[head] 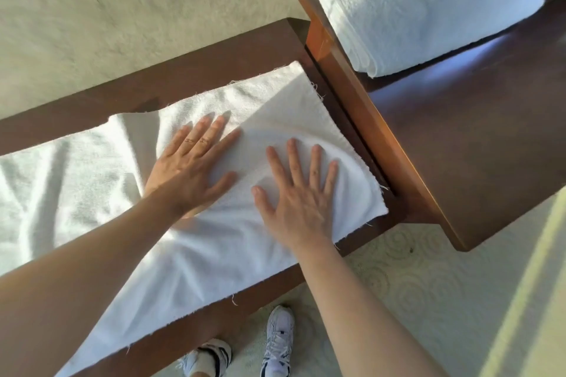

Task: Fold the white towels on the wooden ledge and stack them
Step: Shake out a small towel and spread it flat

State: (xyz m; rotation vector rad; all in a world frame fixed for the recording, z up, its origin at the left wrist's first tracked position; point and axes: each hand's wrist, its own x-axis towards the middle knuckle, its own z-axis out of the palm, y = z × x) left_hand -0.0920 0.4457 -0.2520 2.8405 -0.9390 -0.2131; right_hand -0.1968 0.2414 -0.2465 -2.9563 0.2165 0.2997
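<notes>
A white towel (251, 101) lies spread along the dark wooden ledge (196, 61), its right end doubled over with a curved fold near the ledge's end. My left hand (193, 162) presses flat on the doubled part, fingers straight and spread. Just to its right, my right hand (298, 190) lies flat on the same towel, fingers splayed. Both palms face down and neither grips the cloth. A stack of folded white towels (422, 6) sits on the wooden table at the upper right.
A brown wooden table (477, 131) butts against the ledge's right end, its raised edge (361, 101) close to the towel. Pale wall behind the ledge. Patterned floor (413, 300) below, with my two white shoes (275, 343) by the ledge's front edge.
</notes>
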